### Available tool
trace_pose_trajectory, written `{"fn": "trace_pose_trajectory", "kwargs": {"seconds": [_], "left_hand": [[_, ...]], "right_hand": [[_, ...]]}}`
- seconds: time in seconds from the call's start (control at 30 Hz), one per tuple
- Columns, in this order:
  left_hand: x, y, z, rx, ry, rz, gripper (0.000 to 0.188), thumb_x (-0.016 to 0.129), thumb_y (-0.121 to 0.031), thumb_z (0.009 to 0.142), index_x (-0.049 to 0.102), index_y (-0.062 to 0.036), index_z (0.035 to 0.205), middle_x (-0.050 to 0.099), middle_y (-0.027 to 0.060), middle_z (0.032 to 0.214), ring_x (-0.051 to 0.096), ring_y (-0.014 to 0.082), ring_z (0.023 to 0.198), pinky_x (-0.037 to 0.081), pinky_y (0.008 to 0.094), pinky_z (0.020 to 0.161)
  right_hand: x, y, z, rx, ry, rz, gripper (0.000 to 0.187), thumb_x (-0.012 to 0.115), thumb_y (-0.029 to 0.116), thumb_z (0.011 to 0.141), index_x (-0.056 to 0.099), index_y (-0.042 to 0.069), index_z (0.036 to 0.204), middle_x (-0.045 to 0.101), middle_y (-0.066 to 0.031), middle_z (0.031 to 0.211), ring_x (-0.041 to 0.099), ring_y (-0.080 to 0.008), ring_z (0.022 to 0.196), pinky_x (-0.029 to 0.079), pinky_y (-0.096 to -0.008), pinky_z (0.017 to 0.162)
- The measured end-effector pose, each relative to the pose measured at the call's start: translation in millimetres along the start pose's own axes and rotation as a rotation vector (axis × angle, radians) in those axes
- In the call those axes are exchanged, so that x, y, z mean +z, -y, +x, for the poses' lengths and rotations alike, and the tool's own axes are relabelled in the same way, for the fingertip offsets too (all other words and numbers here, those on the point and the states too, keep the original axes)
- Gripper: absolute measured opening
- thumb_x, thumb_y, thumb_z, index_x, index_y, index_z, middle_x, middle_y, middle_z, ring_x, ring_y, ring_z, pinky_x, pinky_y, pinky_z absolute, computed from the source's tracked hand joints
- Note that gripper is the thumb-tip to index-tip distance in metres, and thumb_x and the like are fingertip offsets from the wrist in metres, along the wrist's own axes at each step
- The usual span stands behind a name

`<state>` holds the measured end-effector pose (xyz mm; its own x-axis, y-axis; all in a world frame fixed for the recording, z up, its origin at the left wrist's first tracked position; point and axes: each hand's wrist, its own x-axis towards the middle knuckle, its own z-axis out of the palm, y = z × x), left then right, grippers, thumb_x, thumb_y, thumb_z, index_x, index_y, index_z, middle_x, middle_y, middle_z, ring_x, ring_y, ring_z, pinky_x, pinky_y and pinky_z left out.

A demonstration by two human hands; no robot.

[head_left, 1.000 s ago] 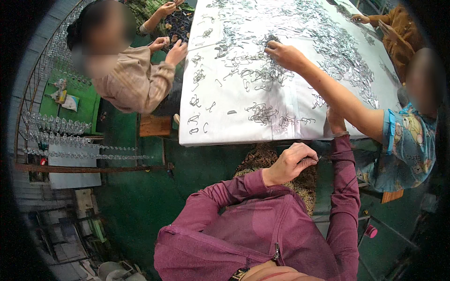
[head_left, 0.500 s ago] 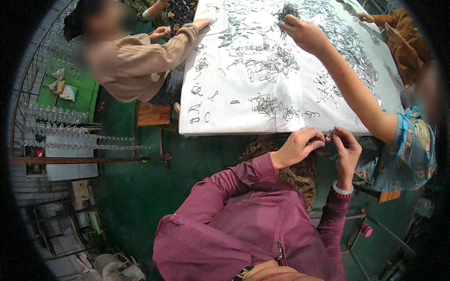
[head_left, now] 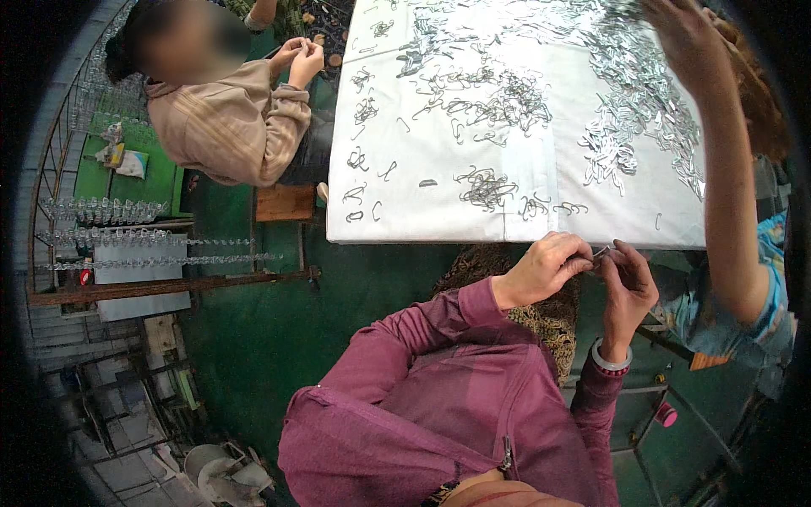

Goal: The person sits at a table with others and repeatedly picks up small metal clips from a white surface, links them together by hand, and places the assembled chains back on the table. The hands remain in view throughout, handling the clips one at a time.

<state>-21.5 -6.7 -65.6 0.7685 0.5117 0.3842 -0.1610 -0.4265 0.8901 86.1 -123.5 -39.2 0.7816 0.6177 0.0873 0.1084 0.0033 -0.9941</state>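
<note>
Both my hands meet just off the near edge of the white-covered table (head_left: 422,224). My left hand (head_left: 545,270) is closed in a pinch, its fingertips against those of my right hand (head_left: 628,291). Between them sits a small shiny metal piece (head_left: 601,252), partly covered by the fingers; its exact kind is hard to make out. My right thumb and fingers pinch it too. On the tabletop in front of my hands lie bent dark wire hooks (head_left: 486,188) in loose tangles. Farther right spreads a heap of flat silvery metal pieces (head_left: 612,152).
A co-worker's bare arm (head_left: 726,169) reaches over the table's right side. Another co-worker in a beige top (head_left: 228,127) sits at the left, hands together. A wooden stool (head_left: 283,204) and rows of hanging clear wire-like pieces (head_left: 148,238) are on the left.
My hands stay together, shifted slightly right. The right co-worker's arm has swung right and away from the hook pile. The left co-worker's hand has left the table and joined the other.
</note>
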Motion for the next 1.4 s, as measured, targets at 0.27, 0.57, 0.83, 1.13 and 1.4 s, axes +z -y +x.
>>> {"fn": "trace_pose_trajectory", "kwargs": {"seconds": [0.27,0.57,0.83,1.13,1.4], "left_hand": [[-9,12,2,-0.013,0.032,-0.016,0.028,0.07,-0.016,0.078,0.06,-0.0027,0.101,0.062,0.0114,0.097,0.059,0.0262,0.092,0.046,0.0336,0.08],[-130,135,71,0.023,-0.047,1.013,0.005,0.067,-0.01,0.075,0.067,-0.0096,0.081,0.054,0.0049,0.082,0.053,0.0219,0.084,0.047,0.0344,0.073],[-135,118,56,0.034,-0.065,1.027,0.006,0.061,-0.009,0.08,0.059,-0.0079,0.085,0.057,0.0078,0.085,0.055,0.0261,0.086,0.046,0.0381,0.073],[-150,113,38,-0.18,-0.024,0.958,0.013,0.065,-0.017,0.079,0.069,-0.0087,0.088,0.064,0.0094,0.083,0.06,0.0272,0.084,0.05,0.0388,0.073],[-131,166,65,-0.044,-0.021,1.082,0.003,0.053,-0.005,0.08,0.053,-0.0015,0.08,0.056,0.013,0.084,0.057,0.0315,0.083,0.053,0.0395,0.065]], "right_hand": [[6,-10,-4,0.027,-0.097,0.216,0.019,0.061,-0.012,0.079,0.063,-0.003,0.096,0.065,-0.0082,0.088,0.061,-0.0119,0.079,0.05,-0.0235,0.067],[3,4,-5,-0.034,-0.096,0.257,0.018,0.058,-0.013,0.079,0.064,-0.003,0.094,0.064,-0.0096,0.086,0.059,-0.0123,0.073,0.051,-0.0239,0.061],[-9,-3,-13,-0.066,-0.128,0.192,0.019,0.058,-0.012,0.08,0.064,-0.004,0.096,0.063,-0.0076,0.088,0.06,-0.0125,0.077,0.052,-0.0245,0.063],[-15,-3,-22,-0.065,-0.12,0.203,0.017,0.06,-0.009,0.081,0.064,-0.004,0.097,0.064,-0.0087,0.09,0.062,-0.0128,0.078,0.054,-0.0247,0.065],[-17,7,-30,-0.064,-0.175,0.16,0.016,0.059,-0.011,0.08,0.064,-0.004,0.094,0.063,-0.0063,0.087,0.059,-0.0118,0.077,0.048,-0.0231,0.068]]}}
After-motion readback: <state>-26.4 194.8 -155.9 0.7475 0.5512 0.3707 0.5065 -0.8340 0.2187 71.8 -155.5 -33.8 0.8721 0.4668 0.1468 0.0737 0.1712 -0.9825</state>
